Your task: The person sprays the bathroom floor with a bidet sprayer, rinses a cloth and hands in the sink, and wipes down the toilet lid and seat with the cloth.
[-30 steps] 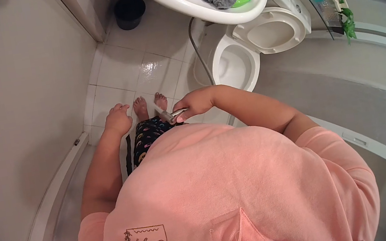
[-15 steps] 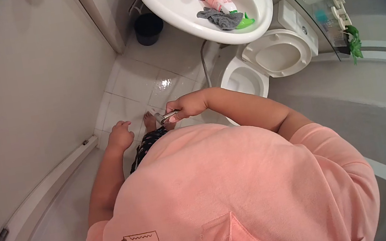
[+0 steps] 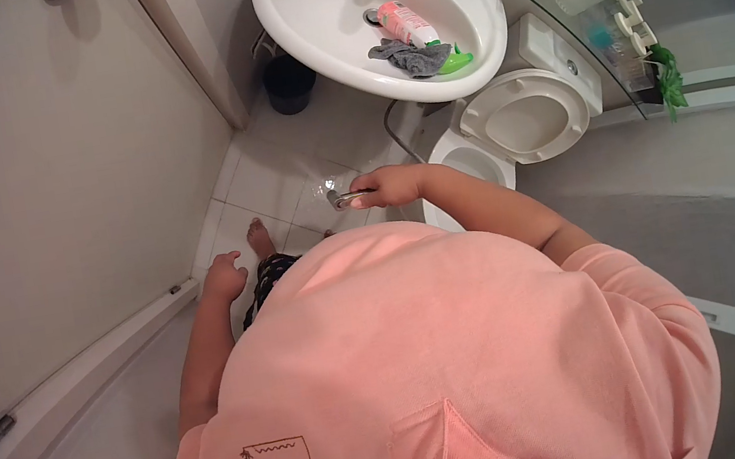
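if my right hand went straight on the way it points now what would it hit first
Probably the tiled floor: your right hand, holding a metal sprayer, points across and seemingly down toward it. Depth is unclear; if level, it might meet the pale panel at left first.

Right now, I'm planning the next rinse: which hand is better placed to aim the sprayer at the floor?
Probably the right hand: it holds the metal sprayer over the floor, while the left hand appears empty and away from it.
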`<state>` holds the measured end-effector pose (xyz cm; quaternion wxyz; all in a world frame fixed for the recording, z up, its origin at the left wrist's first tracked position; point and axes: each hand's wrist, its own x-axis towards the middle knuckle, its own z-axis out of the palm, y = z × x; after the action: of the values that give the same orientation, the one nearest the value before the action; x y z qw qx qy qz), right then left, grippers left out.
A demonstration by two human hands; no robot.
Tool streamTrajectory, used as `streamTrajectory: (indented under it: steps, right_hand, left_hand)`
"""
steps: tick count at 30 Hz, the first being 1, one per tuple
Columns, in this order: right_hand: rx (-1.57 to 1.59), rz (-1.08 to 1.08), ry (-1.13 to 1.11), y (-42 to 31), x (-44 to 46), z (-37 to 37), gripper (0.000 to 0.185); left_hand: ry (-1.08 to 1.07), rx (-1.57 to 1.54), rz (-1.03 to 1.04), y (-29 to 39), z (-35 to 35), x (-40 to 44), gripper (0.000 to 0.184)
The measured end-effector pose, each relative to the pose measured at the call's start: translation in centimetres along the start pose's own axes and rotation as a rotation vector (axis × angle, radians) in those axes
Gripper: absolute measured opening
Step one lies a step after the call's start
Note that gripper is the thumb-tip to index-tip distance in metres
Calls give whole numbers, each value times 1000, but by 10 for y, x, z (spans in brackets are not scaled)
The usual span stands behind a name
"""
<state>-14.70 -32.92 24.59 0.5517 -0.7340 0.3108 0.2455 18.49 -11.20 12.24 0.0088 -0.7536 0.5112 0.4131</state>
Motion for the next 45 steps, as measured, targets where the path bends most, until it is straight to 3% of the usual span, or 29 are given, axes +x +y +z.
streamTrajectory:
  steps: [3, 8, 23, 30, 36, 45]
  right_hand:
    - [47, 47, 82, 12, -8, -3, 47]
    - [29, 132, 166, 16, -14, -3, 48]
    - [183, 261, 368, -58, 19, 5, 54]
    - [166, 337, 469, -52, 27, 27, 54]
    - [169, 426, 475, -39, 16, 43, 51]
    - [184, 542, 525, -38, 3, 44, 54]
  left_hand:
    - [-37, -1, -42, 15, -15, 14, 50]
    - [-24, 4, 115, 14, -32, 53, 48]
    - [-208, 321, 361, 4, -158, 145, 49]
    - [-295, 380, 440, -4, -175, 160, 49]
    - [-347, 333, 371, -7, -184, 163, 48]
    - [-326, 319, 415, -14, -182, 170, 48]
